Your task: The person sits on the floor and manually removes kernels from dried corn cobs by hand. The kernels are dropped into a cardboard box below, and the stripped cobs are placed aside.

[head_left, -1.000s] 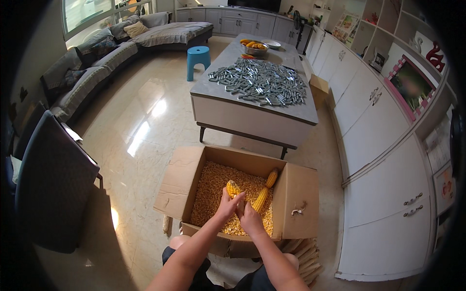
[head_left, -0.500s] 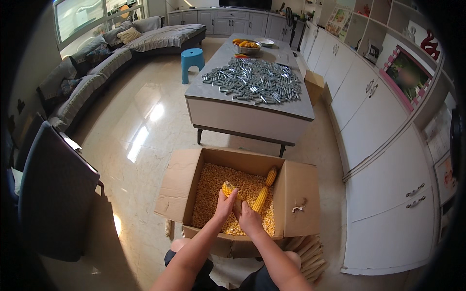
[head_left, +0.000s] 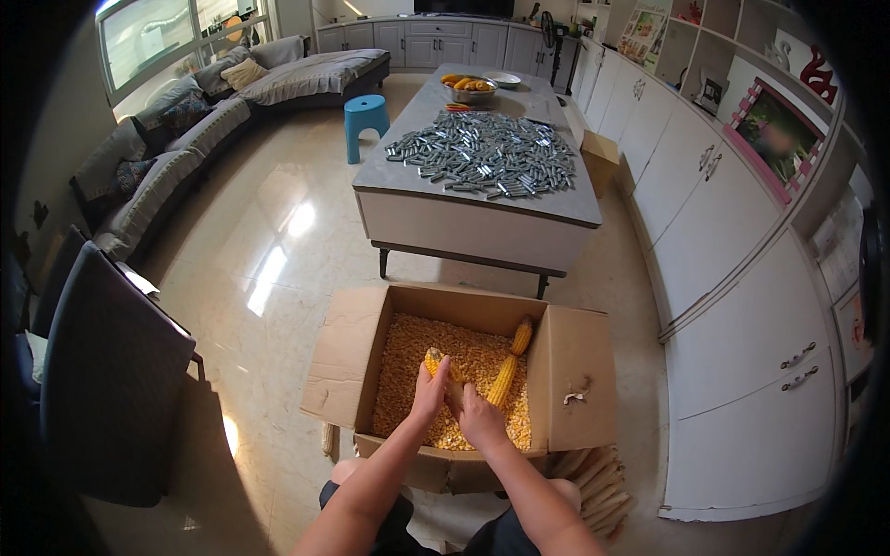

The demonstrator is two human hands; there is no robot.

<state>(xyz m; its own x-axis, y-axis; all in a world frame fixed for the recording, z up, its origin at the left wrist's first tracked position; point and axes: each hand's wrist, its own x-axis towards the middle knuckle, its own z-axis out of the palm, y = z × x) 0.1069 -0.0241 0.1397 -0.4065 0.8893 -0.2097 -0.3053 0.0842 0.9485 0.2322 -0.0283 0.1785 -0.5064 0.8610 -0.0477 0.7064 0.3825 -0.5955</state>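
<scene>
Over the open cardboard box [head_left: 348,357], my left hand [head_left: 429,394] is wrapped round an ear of corn [head_left: 433,357], whose yellow tip pokes out past the fingers. Its lower part, between my hands, looks tan and stripped of kernels. My right hand [head_left: 481,422] is closed on that lower end, its fingers partly hidden. Loose yellow kernels [head_left: 417,341] cover the bottom of the box. Two more ears lie along its right side: a long one [head_left: 502,381] and a shorter, darker one [head_left: 522,335] beyond it.
Bare cobs [head_left: 601,486] are heaped on the floor right of the box, and a single cob [head_left: 327,438] lies left of it. Ahead stands a grey-topped table [head_left: 477,215] with many small metal cylinders [head_left: 487,153] and a bowl of corn [head_left: 470,90]. A dark chair [head_left: 111,371] is at left.
The view has shifted slightly. Both hands keep their hold on the ear of corn, with the right hand only slightly moved against it.
</scene>
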